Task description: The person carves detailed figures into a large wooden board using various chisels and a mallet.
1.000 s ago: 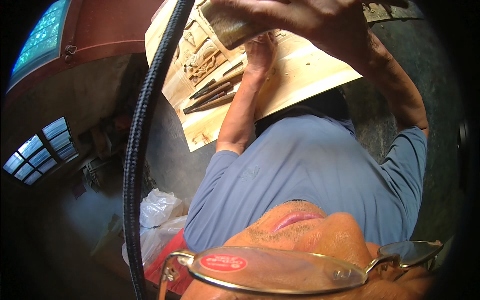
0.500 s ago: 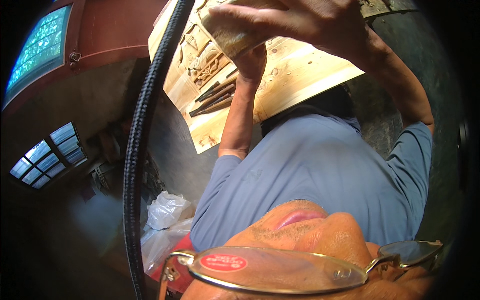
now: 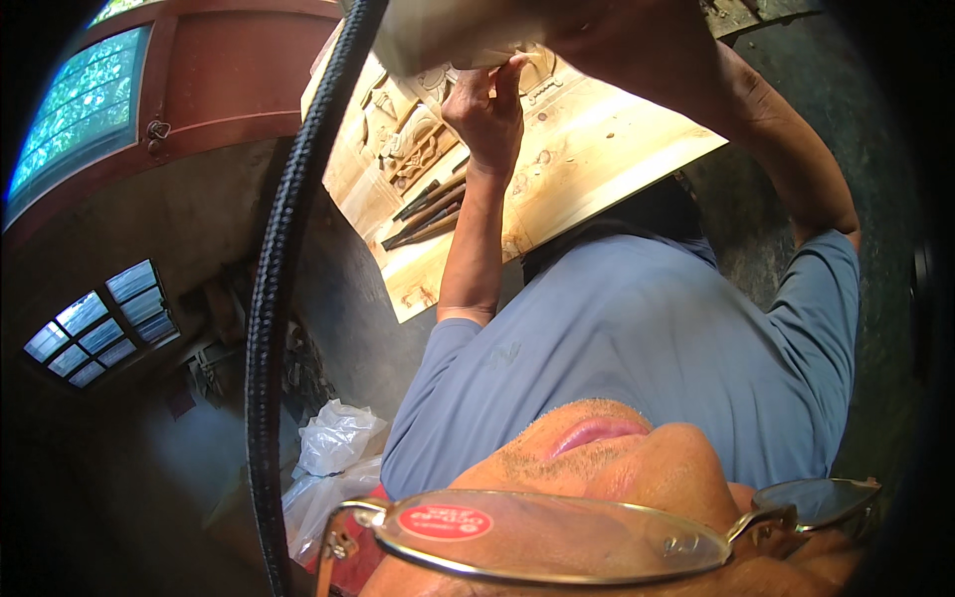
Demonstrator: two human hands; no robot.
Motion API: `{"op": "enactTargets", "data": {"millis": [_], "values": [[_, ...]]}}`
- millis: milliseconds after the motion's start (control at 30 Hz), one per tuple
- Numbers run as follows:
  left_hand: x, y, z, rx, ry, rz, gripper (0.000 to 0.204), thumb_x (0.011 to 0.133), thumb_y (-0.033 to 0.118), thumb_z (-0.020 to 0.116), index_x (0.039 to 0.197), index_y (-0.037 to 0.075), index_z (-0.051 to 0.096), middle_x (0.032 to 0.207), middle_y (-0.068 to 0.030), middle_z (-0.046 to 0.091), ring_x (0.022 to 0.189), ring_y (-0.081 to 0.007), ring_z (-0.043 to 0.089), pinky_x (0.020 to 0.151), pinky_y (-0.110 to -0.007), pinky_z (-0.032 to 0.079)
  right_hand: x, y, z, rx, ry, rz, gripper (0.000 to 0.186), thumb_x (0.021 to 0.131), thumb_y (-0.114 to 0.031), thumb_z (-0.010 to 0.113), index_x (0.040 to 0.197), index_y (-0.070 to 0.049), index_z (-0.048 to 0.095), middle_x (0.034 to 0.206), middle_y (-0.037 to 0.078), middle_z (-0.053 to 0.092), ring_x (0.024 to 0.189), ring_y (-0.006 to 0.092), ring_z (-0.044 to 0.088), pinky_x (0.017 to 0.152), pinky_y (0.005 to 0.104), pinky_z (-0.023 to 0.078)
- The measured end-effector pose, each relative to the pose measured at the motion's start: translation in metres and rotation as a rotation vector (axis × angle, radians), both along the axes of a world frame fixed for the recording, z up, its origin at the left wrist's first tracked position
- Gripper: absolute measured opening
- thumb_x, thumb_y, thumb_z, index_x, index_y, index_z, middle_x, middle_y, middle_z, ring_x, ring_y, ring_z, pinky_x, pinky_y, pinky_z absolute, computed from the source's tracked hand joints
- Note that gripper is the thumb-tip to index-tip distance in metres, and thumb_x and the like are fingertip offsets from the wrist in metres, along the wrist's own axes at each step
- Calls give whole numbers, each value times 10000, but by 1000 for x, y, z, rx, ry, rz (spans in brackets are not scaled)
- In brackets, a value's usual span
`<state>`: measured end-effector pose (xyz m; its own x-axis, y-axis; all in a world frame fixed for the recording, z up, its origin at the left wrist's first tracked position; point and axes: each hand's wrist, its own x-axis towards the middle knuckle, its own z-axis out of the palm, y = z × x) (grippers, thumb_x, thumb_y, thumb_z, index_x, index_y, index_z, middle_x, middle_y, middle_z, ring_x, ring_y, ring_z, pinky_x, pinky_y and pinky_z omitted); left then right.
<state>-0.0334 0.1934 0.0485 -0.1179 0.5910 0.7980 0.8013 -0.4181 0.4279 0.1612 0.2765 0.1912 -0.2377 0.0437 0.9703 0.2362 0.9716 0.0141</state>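
I have the right hand (image 3: 637, 55) around a blurry block (image 3: 433, 35) over the carved board (image 3: 607, 124), while the left hand (image 3: 487, 114) curls close by, its hold hard to tell, and tools (image 3: 430, 212) lie together, probably for easy grabbing.

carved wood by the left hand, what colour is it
The carved wood is pale yellowish tan, seen best in the head view.

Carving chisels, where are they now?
In the head view, left of centre, the carving chisels lie on the pale board, just left of the left forearm, nearer the body than the carved relief.
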Motion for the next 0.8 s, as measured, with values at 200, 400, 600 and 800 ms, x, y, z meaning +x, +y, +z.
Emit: {"op": "enactTargets", "data": {"millis": [200,400,600,800], "values": [[-4,-5,-10,48,112,76,149,940,113,792,1023,-9,768,850,-109,784,709,-198,754,639,-286,588,-4,-1,-15,48,-160,-52,539,814,-213,789,1346,-209,708,959,67,723,824,190,729,724,353,633],[1,-14,3,0,104,105,139,930,111,802,991,0,744,784,-137,739,606,-211,681,580,-309,497,5,7,-30,4,-216,-77,548,806,-227,803,1346,-194,715,973,78,726,858,219,744,772,376,644],[3,-14,8,-93,17,79,106,934,63,781,1001,-5,735,771,-117,728,632,-179,653,608,-302,498,2,12,-26,-3,-141,-85,528,800,-230,805,1323,-206,736,941,59,719,807,194,720,712,356,625],[2,-11,13,-105,-41,30,87,959,9,729,1039,-25,730,884,-110,765,760,-148,720,691,-276,569,0,11,-1,-3,-128,-45,564,780,-193,809,1338,-190,727,905,58,717,768,180,706,659,340,607]]}}
